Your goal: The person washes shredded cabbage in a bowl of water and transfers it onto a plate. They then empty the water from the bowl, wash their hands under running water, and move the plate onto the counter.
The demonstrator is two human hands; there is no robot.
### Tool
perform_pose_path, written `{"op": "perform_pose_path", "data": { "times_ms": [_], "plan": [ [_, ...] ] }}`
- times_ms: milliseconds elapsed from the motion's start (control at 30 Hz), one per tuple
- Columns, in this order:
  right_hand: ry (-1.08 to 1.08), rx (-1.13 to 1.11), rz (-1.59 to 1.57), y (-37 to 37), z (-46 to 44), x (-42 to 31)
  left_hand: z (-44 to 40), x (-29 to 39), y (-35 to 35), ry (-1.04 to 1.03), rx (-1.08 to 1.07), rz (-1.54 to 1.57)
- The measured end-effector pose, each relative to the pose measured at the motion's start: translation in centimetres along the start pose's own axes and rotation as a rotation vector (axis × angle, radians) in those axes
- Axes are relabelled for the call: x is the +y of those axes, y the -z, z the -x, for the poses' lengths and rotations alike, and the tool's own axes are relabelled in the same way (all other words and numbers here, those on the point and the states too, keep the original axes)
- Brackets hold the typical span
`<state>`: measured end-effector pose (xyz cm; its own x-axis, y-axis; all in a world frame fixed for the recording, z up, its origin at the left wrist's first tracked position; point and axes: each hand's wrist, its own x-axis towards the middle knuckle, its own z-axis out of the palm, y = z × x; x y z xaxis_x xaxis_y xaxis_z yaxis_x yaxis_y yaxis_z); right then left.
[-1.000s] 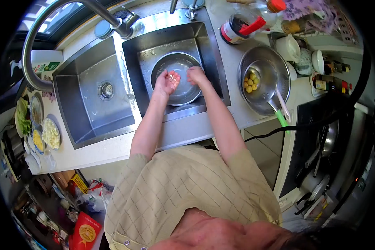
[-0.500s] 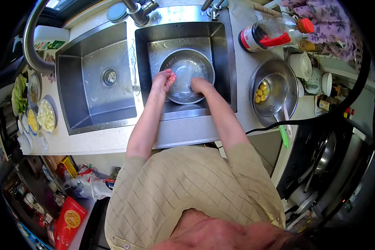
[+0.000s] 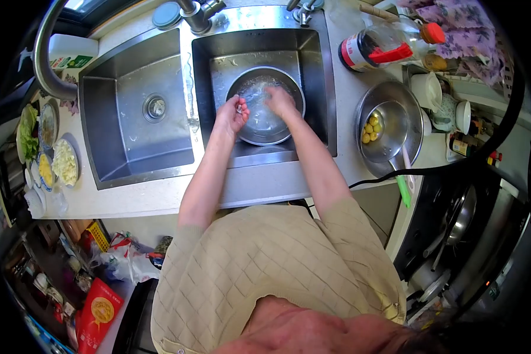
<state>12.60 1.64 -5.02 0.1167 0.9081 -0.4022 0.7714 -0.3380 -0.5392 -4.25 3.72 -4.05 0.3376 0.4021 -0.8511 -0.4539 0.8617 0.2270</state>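
Note:
A round metal bowl (image 3: 264, 140) of water stands in the right-hand sink basin (image 3: 218, 50). My left hand (image 3: 234, 114) is at the bowl's left rim, palm turned up and fingers curled in. A small, pale bit shows at its fingertips, too small to name. Over the water, toward the bowl's right side, is my right hand (image 3: 281, 101). Its fingers are smeared by motion, and the water around them is stirred and splashing.
The left sink basin (image 3: 130, 138) has a drain. On the right counter, a metal strainer (image 3: 389, 154) holding small yellow balls sits in a larger bowl (image 3: 418, 127), near a large bottle (image 3: 354, 53). Plates of chopped food (image 3: 66, 162) stand at the left. A black cable (image 3: 442, 171) crosses the right side.
My right hand has moved up and away from me across the bowl, and the water has become more agitated. My left hand stays at the left rim, fingers still curled.

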Motion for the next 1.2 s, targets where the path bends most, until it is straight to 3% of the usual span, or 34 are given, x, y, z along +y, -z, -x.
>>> {"op": "perform_pose_path", "data": {
  "times_ms": [67,200,333,400,467,533,600,633,733,800,867,900,933,967,1000,1033,1067,1100,1133,1200],
  "plan": [
    [0.234,-0.066,0.091,-2.1,0.5,0.2,0.7,0.1,0.2,-0.013,-0.023,-0.027],
    [0.122,-0.507,0.213,-2.6,0.2,-1.0,1.5,-0.2,-0.1,-0.106,0.009,-0.07],
    [0.214,-0.01,-0.062,0.0,2.5,-2.9,-0.9,-1.3,0.6,-0.054,-0.027,-0.095],
    [0.303,0.186,-0.19,3.8,5.4,-7.0,-1.6,-2.4,-1.2,0.02,-0.031,0.174],
    [0.366,0.149,-0.08,4.7,7.1,-8.7,-4.9,-3.5,-0.3,0.044,-0.33,0.288],
    [0.406,0.213,-0.074,5.0,7.4,-9.1,-3.7,-3.2,-1.7,0.032,-0.357,0.277],
    [0.433,0.361,-0.178,5.5,6.8,-8.3,-1.2,-2.0,-3.3,-0.022,-0.098,0.16],
    [0.406,0.428,-0.29,6.8,6.7,-8.7,-0.4,-1.1,-2.7,0.025,-0.195,0.084],
    [0.341,0.642,-0.484,9.5,6.3,-9.7,4.7,0.4,-5.0,-0.267,-0.116,-0.192],
    [0.402,0.923,-0.562,10.4,7.0,-11.5,7.9,0.5,-6.8,-0.735,-0.067,-0.267],
    [0.549,1.1,-0.326,9.8,7.0,-10.9,12.1,1.1,-8.4,-1.039,0.128,-0.379],
    [0.614,1.032,-0.218,7.9,6.0,-8.9,11.7,0.6,-8.0,-1.179,0.146,-0.41],
    [0.519,0.753,-0.085,5.0,4.8,-6.3,10.0,0.3,-6.8,-1.408,0.27,-0.736],
    [0.429,0.478,0.045,2.7,3.8,-4.4,5.5,-0.7,-4.8,-1.211,0.242,-0.893],
    [0.194,0.143,0.25,2.0,3.8,-4.1,4.0,-1.5,-3.2,-0.981,0.133,-1.062],
    [0.094,0.106,0.228,1.5,3.9,-4.4,3.3,-1.7,-2.1,-0.744,0.035,-1.216],
    [-0.006,0.071,0.21,1.1,4.0,-4.8,2.7,-2.7,-1.7,-0.904,0.078,-1.135],
    [0.01,0.303,-0.037,0.3,4.5,-5.0,5.0,-2.3,-2.3,-0.786,-0.025,-0.926],
    [0.001,0.368,-0.041,0.5,4.0,-5.4,7.5,-1.1,-2.6,-0.571,-0.124,-0.772],
    [-0.097,0.309,-0.034,1.3,2.7,-5.6,10.0,1.2,-1.4,-0.45,-0.186,-0.434]
  ]
}}
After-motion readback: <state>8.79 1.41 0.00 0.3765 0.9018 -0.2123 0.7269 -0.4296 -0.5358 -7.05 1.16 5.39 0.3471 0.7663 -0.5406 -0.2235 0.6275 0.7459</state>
